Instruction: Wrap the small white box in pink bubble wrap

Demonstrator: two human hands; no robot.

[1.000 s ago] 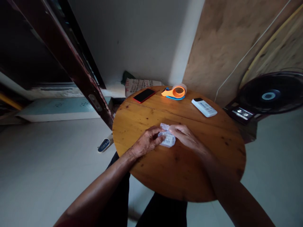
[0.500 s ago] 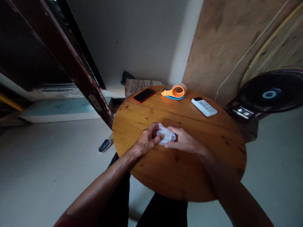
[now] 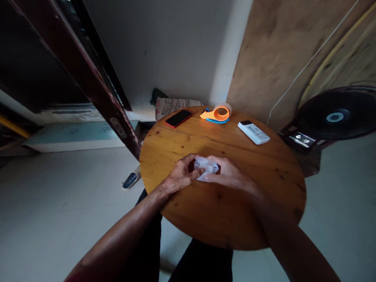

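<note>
A shoe (image 3: 131,180) lies on the floor near the round wooden table (image 3: 160,156). A red-edged phone (image 3: 178,118) lies at the table's far left. The left hand (image 3: 183,172) pinches the left end of a clear plastic packet (image 3: 207,165), which sits between both hands above the table's middle; its contents are too blurred to tell. Beyond it stands an orange tape dispenser (image 3: 210,116). The right hand (image 3: 227,172) grips the packet's right end, thumb on the near side. Farther right are a white device (image 3: 255,134) and a dark fan (image 3: 335,117).
</note>
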